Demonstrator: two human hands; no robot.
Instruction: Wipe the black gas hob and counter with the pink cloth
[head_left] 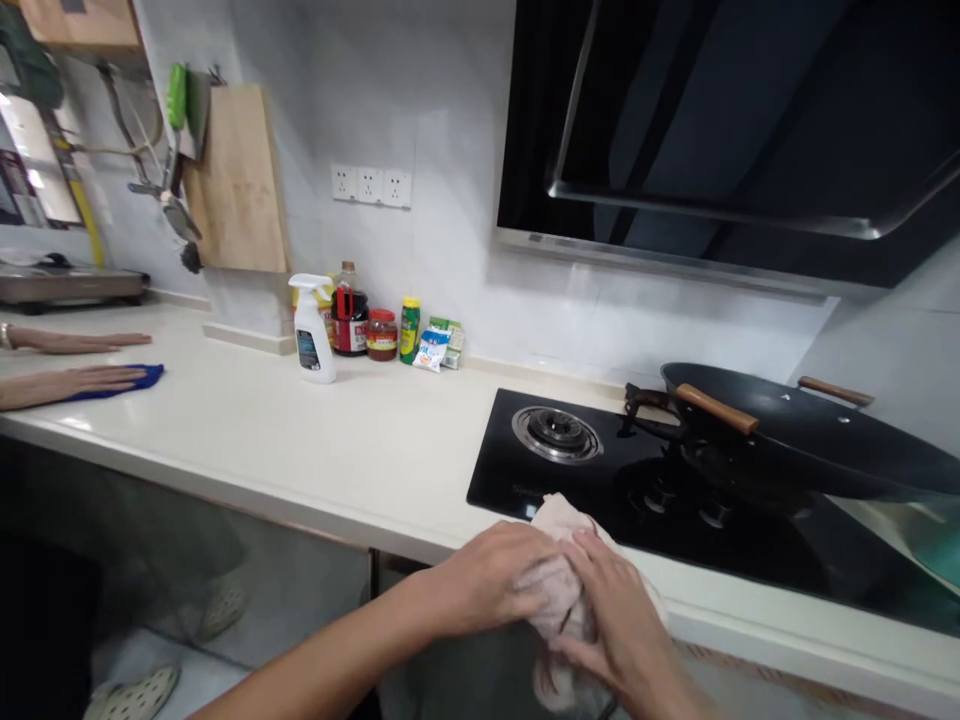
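Both of my hands hold a pale pink cloth [556, 575] at the front edge of the counter, right in front of the black glass hob [570, 490]. My left hand [491, 575] grips the cloth from the left. My right hand [619, 625] covers it from the right, fingers curled round its lower part. Part of the cloth lies on the hob's front edge and part hangs down below the counter edge.
A black wok [817, 435] with wooden handles sits on the right burner; the left burner [556, 433] is bare. A white spray bottle [313, 330], sauce bottles and jars stand by the wall. At far left another person's hands rest on the white counter [285, 430], one on a blue cloth [124, 382].
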